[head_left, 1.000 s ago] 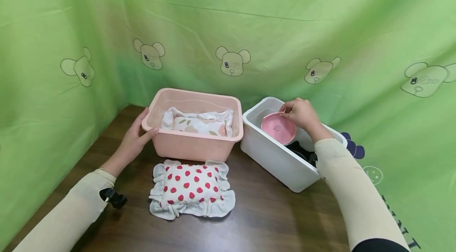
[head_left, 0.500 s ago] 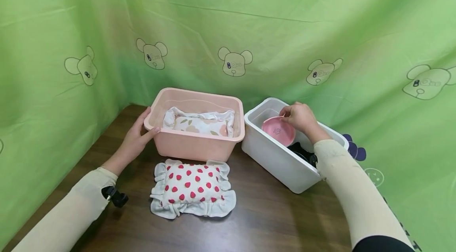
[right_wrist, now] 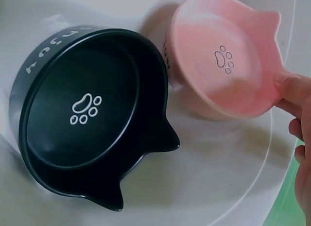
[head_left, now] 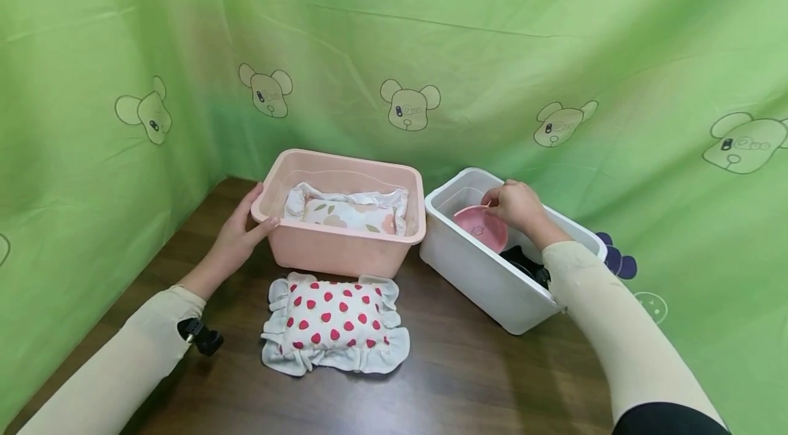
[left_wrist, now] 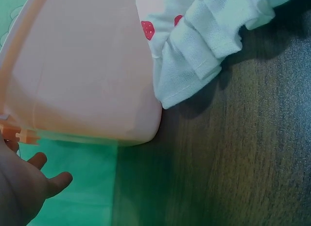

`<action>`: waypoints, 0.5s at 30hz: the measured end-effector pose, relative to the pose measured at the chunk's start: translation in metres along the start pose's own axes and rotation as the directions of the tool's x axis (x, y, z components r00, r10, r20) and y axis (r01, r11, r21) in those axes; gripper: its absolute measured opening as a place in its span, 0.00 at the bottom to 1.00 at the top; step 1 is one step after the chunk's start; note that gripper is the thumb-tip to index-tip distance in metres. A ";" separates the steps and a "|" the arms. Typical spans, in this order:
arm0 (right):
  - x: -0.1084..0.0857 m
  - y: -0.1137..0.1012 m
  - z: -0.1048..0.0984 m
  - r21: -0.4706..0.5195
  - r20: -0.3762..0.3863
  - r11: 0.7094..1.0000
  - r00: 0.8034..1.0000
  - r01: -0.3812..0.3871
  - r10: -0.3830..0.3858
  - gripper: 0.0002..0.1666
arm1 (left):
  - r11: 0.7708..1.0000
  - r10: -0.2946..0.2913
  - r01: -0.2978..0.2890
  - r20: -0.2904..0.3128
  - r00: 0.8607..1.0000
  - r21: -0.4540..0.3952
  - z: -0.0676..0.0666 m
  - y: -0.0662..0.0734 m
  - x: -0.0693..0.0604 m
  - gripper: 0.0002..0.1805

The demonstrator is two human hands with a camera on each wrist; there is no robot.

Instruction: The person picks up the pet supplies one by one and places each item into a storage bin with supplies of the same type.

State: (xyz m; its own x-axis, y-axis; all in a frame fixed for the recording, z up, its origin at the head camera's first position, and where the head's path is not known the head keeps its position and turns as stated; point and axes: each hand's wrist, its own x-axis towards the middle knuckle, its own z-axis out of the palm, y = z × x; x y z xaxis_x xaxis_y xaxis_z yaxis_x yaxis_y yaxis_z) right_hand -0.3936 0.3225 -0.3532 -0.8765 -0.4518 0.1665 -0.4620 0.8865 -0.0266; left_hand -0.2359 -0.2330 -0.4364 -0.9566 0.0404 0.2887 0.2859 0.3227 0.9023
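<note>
In the head view my right hand [head_left: 517, 206] reaches into the white bin [head_left: 486, 295]. Its thumb and fingers pinch the rim of a pink cat-eared bowl [right_wrist: 228, 56], tilted inside the bin with a paw print showing. Beside it, a black cat-eared bowl [right_wrist: 82, 129] with a white paw print sits in the same bin. My left hand [head_left: 237, 233] grips the near left corner of the pink bin [head_left: 335, 254], thumb at the front rim and fingers along the left side. In the left wrist view only a few of its fingertips show, below the rim.
A white floral cushion [head_left: 351, 216] lies inside the pink bin. In front of that bin, a ruffled strawberry-print cushion [head_left: 335, 322] rests on the dark wooden table [head_left: 455, 380]. A green curtain [head_left: 486, 24] hangs behind and to the left.
My right hand has lowered the pink bowl a little deeper into the white bin. The head view has shifted slightly. My left hand stays at the pink bin's corner.
</note>
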 end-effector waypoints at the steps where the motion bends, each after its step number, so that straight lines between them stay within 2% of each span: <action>1: 0.001 0.000 0.001 -0.002 0.008 1.000 1.000 0.004 -0.004 0.07 | 1.000 0.000 0.000 -0.001 1.000 0.002 0.000 0.000 0.000 0.46; 15: 0.004 0.003 0.010 -0.017 0.035 1.000 0.999 0.015 -0.015 0.09 | 1.000 -0.010 0.010 -0.001 1.000 -0.004 0.000 0.001 0.000 0.46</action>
State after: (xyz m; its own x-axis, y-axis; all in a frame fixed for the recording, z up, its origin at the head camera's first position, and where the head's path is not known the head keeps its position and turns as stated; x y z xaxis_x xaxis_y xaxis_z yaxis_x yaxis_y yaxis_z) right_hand -0.4002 0.3227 -0.3620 -0.8738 -0.4678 0.1326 -0.4728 0.8811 -0.0077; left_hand -0.2353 -0.2329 -0.4356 -0.9594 0.0364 0.2796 0.2763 0.3194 0.9064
